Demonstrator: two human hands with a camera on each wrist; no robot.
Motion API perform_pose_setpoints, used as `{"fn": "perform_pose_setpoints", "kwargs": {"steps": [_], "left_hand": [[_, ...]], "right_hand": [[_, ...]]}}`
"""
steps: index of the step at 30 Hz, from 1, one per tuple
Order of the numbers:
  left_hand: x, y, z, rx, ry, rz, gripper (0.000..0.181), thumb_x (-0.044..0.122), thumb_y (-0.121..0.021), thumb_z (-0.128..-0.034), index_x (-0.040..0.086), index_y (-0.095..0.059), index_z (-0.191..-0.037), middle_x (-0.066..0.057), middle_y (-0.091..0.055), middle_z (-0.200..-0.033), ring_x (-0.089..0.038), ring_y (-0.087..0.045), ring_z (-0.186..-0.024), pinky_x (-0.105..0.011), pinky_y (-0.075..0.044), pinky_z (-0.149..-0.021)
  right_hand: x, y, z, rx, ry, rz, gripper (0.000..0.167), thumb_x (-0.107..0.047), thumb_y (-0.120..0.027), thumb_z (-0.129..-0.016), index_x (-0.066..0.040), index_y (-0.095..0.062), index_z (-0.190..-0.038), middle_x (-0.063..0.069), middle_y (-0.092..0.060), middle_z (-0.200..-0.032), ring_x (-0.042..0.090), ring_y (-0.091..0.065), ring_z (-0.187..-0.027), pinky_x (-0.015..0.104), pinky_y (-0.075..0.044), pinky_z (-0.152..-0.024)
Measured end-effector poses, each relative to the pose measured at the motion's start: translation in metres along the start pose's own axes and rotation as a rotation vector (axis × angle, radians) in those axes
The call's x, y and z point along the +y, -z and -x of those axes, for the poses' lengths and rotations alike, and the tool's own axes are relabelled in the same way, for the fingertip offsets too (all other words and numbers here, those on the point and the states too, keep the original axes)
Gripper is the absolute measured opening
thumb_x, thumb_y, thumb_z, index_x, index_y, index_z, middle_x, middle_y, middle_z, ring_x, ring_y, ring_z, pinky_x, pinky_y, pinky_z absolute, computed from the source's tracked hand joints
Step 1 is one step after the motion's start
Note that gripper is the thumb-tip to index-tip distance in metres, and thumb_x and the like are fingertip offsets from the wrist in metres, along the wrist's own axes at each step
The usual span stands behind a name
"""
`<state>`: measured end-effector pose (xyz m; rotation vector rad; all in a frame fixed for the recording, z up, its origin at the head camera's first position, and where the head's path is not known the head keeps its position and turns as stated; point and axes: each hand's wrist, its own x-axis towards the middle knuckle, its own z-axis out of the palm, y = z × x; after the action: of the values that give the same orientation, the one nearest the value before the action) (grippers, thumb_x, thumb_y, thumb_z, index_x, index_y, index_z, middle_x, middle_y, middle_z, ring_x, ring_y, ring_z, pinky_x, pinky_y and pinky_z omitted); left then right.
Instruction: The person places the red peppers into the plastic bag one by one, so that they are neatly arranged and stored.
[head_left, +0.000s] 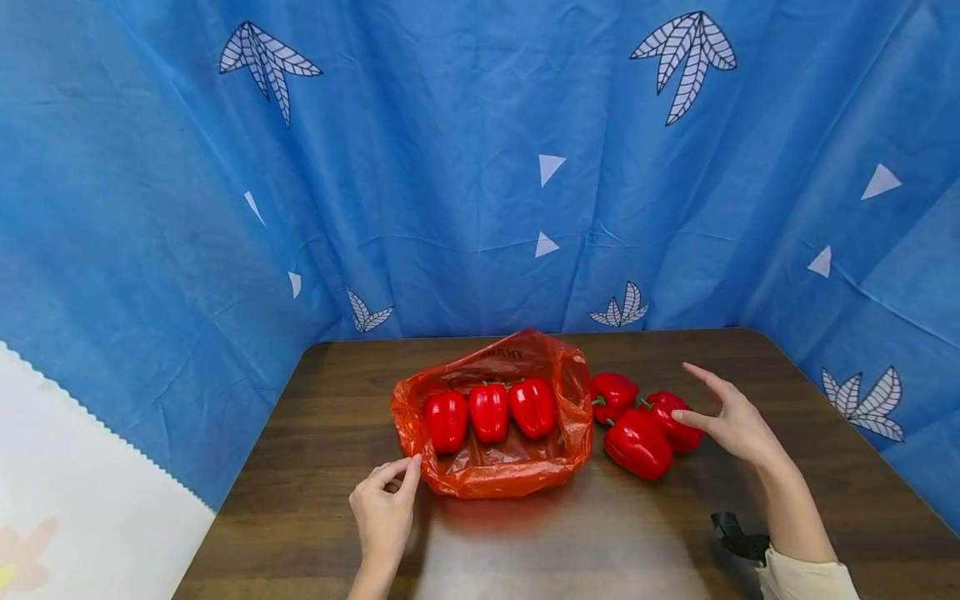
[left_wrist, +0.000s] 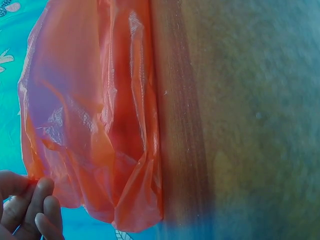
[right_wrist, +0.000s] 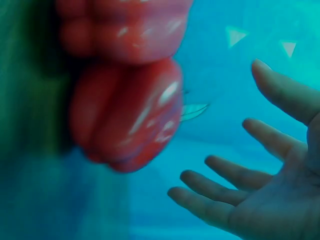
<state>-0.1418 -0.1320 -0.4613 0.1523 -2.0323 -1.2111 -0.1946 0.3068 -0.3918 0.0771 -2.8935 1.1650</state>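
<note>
An orange-red plastic bag (head_left: 517, 481) lies with its mouth spread, three red bell peppers (head_left: 489, 412) in a row inside. At its near left rim, the left hand (head_left: 384, 510) pinches the plastic between thumb and finger; the left wrist view shows this hand (left_wrist: 31, 210) gripping the bag (left_wrist: 75, 125). Right of the bag sit three more red peppers (head_left: 638, 444), close together. Over the rightmost pepper (head_left: 675, 421) is the right hand (head_left: 738, 425), fingers spread and holding nothing. In the right wrist view that hand (right_wrist: 270, 185) is apart from the peppers (right_wrist: 127, 115).
The wooden table (head_left: 300, 517) has a blue patterned curtain (head_left: 480, 167) behind it and at both sides. A black object (head_left: 738, 540) is beside the right forearm. White cloth (head_left: 75, 492) with a scalloped edge hangs at the left.
</note>
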Motion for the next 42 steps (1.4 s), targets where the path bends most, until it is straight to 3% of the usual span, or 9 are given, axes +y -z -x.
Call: {"fn": "perform_pose_setpoints", "kwargs": {"steps": [6, 13, 20, 33, 42], "left_hand": [[-0.001, 0.001, 0.001, 0.004, 0.009, -0.010, 0.006, 0.004, -0.080, -0.0767, 0.005, -0.077, -0.071, -0.002, -0.067, -0.061, 0.004, -0.047, -0.051, -0.010, -0.039, -0.049], [0.000, 0.001, 0.001, -0.004, 0.016, 0.002, 0.007, 0.004, -0.080, -0.0772, 0.005, -0.077, -0.071, -0.002, -0.067, -0.061, 0.004, -0.047, -0.051, -0.011, -0.040, -0.049], [0.000, 0.001, 0.001, 0.002, 0.003, -0.009, 0.007, 0.003, -0.080, -0.0766, 0.005, -0.077, -0.071, -0.002, -0.067, -0.061, 0.004, -0.047, -0.051, -0.010, -0.039, -0.049], [0.000, 0.000, 0.000, 0.004, -0.014, -0.012, 0.009, 0.003, -0.080, -0.0762, 0.006, -0.077, -0.069, 0.000, -0.064, -0.058, 0.004, -0.046, -0.050, -0.011, -0.039, -0.048], [0.000, -0.001, 0.001, -0.011, 0.019, -0.006, 0.007, 0.004, -0.080, -0.0771, 0.006, -0.077, -0.071, -0.001, -0.066, -0.061, 0.003, -0.047, -0.051, -0.011, -0.040, -0.049]], "right_hand": [[0.028, -0.010, -0.002, -0.107, -0.039, -0.104, 0.088, -0.023, -0.072, -0.086, -0.002, -0.020, -0.154, 0.038, -0.021, -0.151, 0.060, -0.027, -0.130, 0.070, -0.040, -0.095], [0.043, -0.018, -0.004, -0.122, -0.056, -0.138, 0.088, -0.023, -0.073, -0.086, 0.000, -0.020, -0.153, 0.039, -0.029, -0.145, 0.056, -0.037, -0.124, 0.062, -0.049, -0.090], [0.047, -0.027, -0.007, -0.108, -0.056, -0.156, 0.082, -0.022, -0.071, -0.088, -0.001, -0.025, -0.152, 0.036, -0.037, -0.139, 0.047, -0.045, -0.116, 0.054, -0.053, -0.085], [0.046, -0.028, -0.009, -0.080, -0.073, -0.156, 0.080, -0.024, -0.071, -0.088, -0.001, -0.027, -0.151, 0.035, -0.038, -0.140, 0.048, -0.043, -0.119, 0.058, -0.050, -0.090], [0.047, -0.028, -0.010, -0.082, -0.115, -0.142, 0.082, -0.027, -0.071, -0.088, 0.000, -0.026, -0.151, 0.036, -0.036, -0.142, 0.050, -0.042, -0.121, 0.058, -0.050, -0.091]]}}
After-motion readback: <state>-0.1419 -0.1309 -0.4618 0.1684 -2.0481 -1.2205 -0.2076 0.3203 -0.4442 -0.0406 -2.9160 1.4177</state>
